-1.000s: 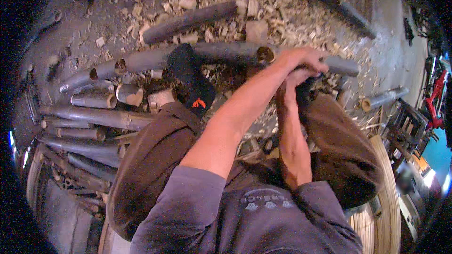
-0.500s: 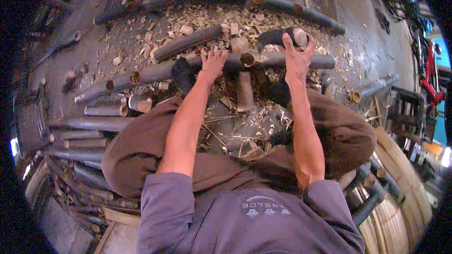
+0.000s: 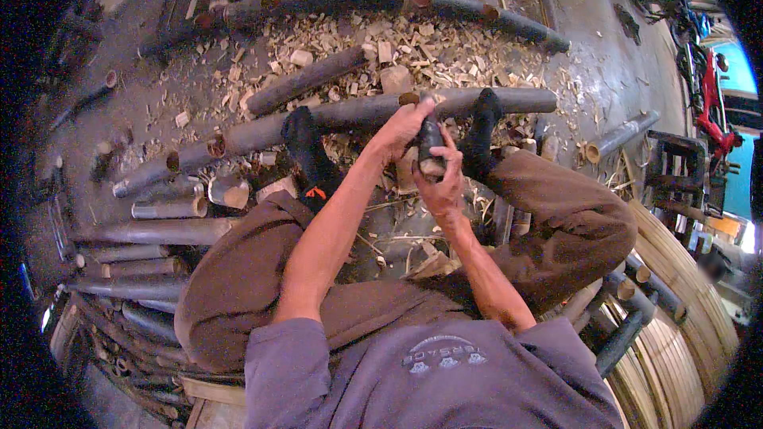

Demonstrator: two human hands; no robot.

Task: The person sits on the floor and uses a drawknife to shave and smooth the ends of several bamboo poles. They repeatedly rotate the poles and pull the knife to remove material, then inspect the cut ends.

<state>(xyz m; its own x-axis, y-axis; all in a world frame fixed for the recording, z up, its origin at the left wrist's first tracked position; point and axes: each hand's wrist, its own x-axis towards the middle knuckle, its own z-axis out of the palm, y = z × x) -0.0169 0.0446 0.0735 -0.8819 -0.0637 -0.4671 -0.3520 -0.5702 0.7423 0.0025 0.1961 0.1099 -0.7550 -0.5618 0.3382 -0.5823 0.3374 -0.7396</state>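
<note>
Between my knees, my right hand (image 3: 442,183) is closed around a short, dark cylindrical piece (image 3: 430,141) with a pale, cut-looking near end. Its kind is unclear. My left hand (image 3: 404,129) grips the far part of the same piece; its fingertips are slightly blurred. Just beyond and beneath the hands, a long dark bamboo pole (image 3: 350,115) with square-cut and round openings lies across the floor. My two dark-covered feet (image 3: 305,143) rest against it, one to each side of the hands.
A shorter dark pole (image 3: 310,79) lies among wood chips (image 3: 445,52) past the long one. Farther off is another pole with openings (image 3: 350,1). Cut bamboo lengths (image 3: 159,230) are stacked at left; pale split strips (image 3: 675,286) lie at right, near a dark stool (image 3: 675,167).
My right hand has brought the dark piece from beyond the pole in toward my body and turned it. My left hand has left the pole and moved right onto the piece.
</note>
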